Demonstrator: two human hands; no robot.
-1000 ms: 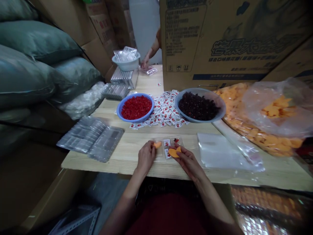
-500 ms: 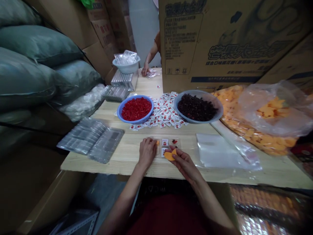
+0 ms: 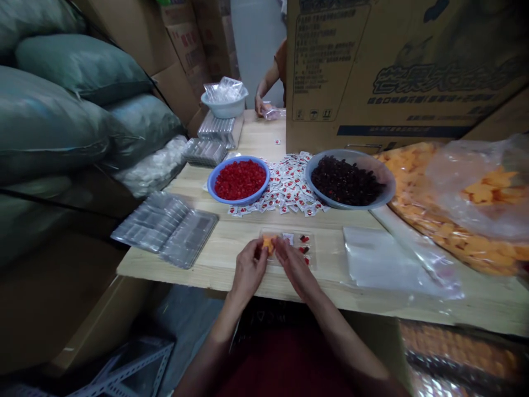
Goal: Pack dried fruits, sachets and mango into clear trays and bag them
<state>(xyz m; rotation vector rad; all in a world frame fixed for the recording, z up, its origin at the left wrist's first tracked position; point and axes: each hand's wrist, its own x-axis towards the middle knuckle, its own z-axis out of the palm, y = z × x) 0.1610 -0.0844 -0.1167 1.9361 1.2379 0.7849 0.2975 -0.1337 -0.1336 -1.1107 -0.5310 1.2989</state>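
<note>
A clear plastic compartment tray (image 3: 311,263) lies flat near the table's front edge. In its left compartment is a thin orange slice (image 3: 268,244) that looks like dried fruit, folded or stacked with another. My left hand (image 3: 248,270) pinches this slice from the left, fingertips down at the tray. From the other side my right hand (image 3: 296,269) presses against it with fingers together, covering part of the tray's middle. A white printed sachet (image 3: 288,239) sits in the middle compartment. Small red and dark pieces (image 3: 304,249) lie along the right compartment.
Behind the tray are a blue bowl of red pieces (image 3: 238,181), heaped sachets (image 3: 289,184) and a bowl of dark pieces (image 3: 349,179). Stacked clear trays (image 3: 185,237) lie left, plastic bags (image 3: 372,256) and bagged orange slices (image 3: 475,231) right. Across the table, another person's hand (image 3: 260,105) touches plastic.
My right hand has brought its orange slice left to the left compartment, meeting my left hand. The camera view has shifted slightly. The other person's hand has lifted some plastic.
</note>
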